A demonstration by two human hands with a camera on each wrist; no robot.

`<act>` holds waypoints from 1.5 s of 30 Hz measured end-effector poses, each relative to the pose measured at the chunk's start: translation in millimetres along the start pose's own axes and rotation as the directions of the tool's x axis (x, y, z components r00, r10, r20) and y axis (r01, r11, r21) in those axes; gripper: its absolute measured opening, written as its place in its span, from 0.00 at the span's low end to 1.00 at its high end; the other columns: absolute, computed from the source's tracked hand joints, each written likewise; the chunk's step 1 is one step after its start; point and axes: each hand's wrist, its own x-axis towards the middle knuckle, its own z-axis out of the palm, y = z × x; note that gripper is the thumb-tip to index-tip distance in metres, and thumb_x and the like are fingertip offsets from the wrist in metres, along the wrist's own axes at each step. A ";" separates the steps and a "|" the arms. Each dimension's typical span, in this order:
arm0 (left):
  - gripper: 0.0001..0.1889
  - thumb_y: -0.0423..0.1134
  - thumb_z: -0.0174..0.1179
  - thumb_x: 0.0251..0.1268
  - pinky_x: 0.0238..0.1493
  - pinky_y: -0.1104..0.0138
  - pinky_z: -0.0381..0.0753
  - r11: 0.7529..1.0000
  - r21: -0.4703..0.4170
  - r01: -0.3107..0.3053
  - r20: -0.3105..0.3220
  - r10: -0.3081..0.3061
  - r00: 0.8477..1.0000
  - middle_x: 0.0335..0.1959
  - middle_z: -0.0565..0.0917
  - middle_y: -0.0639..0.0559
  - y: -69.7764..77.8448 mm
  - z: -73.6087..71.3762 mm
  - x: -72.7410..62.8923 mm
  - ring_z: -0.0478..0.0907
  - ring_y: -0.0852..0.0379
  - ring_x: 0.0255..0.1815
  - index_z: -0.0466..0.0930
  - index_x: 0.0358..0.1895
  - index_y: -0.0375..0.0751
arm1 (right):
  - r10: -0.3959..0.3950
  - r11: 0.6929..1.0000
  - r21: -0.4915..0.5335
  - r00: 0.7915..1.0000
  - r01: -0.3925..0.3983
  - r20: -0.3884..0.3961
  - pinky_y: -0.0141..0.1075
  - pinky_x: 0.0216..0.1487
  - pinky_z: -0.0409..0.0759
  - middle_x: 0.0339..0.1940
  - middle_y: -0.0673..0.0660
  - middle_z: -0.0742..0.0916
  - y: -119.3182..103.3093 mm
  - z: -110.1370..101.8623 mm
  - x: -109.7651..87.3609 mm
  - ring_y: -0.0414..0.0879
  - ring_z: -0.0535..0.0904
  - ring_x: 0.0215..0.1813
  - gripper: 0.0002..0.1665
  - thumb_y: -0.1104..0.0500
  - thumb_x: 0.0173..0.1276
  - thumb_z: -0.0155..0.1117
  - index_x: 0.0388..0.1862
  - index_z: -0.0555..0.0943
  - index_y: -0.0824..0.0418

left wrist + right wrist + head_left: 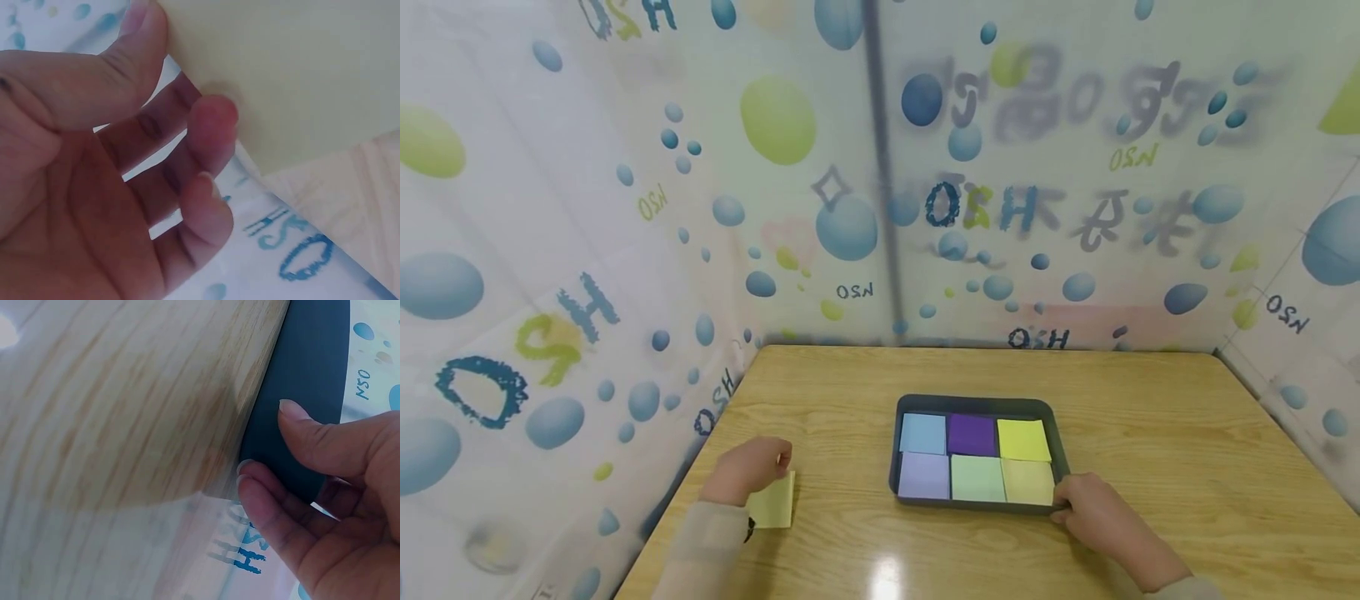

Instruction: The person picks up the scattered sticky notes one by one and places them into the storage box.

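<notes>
A dark grey rectangular tray (973,407) sits on the wooden table, its near right corner pinched between the thumb and fingers of my right hand (1093,508). In the right wrist view the thumb presses the tray's side wall (300,369) and two fingertips meet its corner. Two rows of square sticky notes fill the tray: light blue (923,433), purple (972,436) and yellow (1024,440) behind, lavender (924,476), mint green (977,478) and cream (1028,482) in front. At the left, my left hand (748,471) pinches the edge of a pale yellow sticky note (300,75).
The wooden table (842,400) has a back edge close to a curtain (790,208) printed with blue and green dots. More of this curtain hangs along the left and right sides. A bright light reflection lies on the tabletop near the front.
</notes>
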 end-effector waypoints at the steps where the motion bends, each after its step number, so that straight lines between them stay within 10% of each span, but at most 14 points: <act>1: 0.13 0.34 0.65 0.67 0.28 0.64 0.64 1.000 0.001 -0.007 0.001 0.007 1.000 0.21 0.71 0.56 3.7 -0.9 1.5 0.66 0.58 0.23 0.71 0.28 0.50 | -0.001 1.000 0.000 1.000 0.001 -0.002 0.32 0.29 0.72 0.22 0.46 0.80 0.2 0.0 -0.1 0.40 0.70 0.27 0.13 0.67 0.55 0.76 0.19 0.81 0.55; 45: 0.06 0.43 0.63 0.71 0.28 0.70 0.71 0.940 0.059 -0.337 -0.094 0.341 0.935 0.31 0.82 0.62 168.8 -20.6 60.1 0.72 0.64 0.28 0.76 0.35 0.54 | -0.052 0.999 -0.003 0.997 0.052 -0.052 0.31 0.28 0.72 0.21 0.45 0.80 4.8 3.3 -1.4 0.38 0.71 0.26 0.15 0.66 0.53 0.78 0.18 0.80 0.54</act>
